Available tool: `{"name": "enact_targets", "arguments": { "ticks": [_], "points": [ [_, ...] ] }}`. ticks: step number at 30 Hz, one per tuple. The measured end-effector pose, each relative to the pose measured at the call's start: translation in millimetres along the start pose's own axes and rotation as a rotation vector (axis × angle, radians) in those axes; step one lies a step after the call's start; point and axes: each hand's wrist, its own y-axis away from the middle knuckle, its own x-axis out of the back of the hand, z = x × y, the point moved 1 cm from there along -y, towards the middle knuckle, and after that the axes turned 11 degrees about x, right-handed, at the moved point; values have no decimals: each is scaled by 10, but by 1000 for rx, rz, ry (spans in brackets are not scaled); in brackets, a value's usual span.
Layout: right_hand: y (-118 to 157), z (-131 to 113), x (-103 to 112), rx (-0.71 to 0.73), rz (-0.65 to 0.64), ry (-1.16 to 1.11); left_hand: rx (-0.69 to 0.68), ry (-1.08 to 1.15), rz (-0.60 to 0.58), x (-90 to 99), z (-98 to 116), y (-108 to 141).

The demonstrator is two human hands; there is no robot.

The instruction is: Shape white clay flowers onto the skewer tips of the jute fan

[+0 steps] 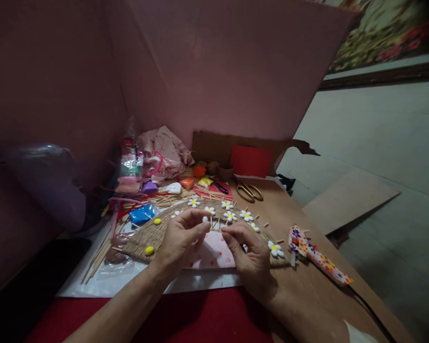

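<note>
My left hand [186,233] pinches a small white clay ball [205,219] between its thumb and fingers. Close by on the right, my right hand [248,252] has its thumb and forefinger pressed together; whatever may be between them is hidden. Under both hands lies a half-round piece wound with brown twine [137,245], with short sticks poking out around its curve. White clay flowers with yellow centres, such as one flower [275,248], dot its right and upper parts. Two yellow discs [149,250] sit on its left part. Pale pink patterned fabric [212,250] covers its inner middle.
Behind lie bagged clays, including a blue packet [143,214], bundles of wooden sticks [99,247] and crumpled pink fabric [166,150]. Gold-handled scissors [249,193] rest near a red sheet [250,161]. A flower-patterned glue gun [318,257] with a cord lies at right.
</note>
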Motion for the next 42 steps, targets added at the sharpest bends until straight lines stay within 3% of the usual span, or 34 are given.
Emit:
{"name": "enact_targets", "arguments": {
  "ticks": [6,13,20,24,28,36,42],
  "points": [
    [0,17,3,-8,-11,-3,-34,-84,39,5,-7,-22],
    [-21,3,0,-6,-18,-27,-98,-96,-9,35,39,-15],
    [-3,24,3,-8,-15,-32,-153,-112,78,78,451,-49],
    [5,41,-2,2,-7,-36,-215,-281,123,130,702,-104],
    [4,42,-3,6,-7,-34,-256,-675,278,316,818,-160],
    [19,27,-1,8,-21,-30,-298,-955,440,958,686,-216],
    [13,34,-3,6,-27,-33,-311,-1171,495,1209,589,-161]
  ]
}}
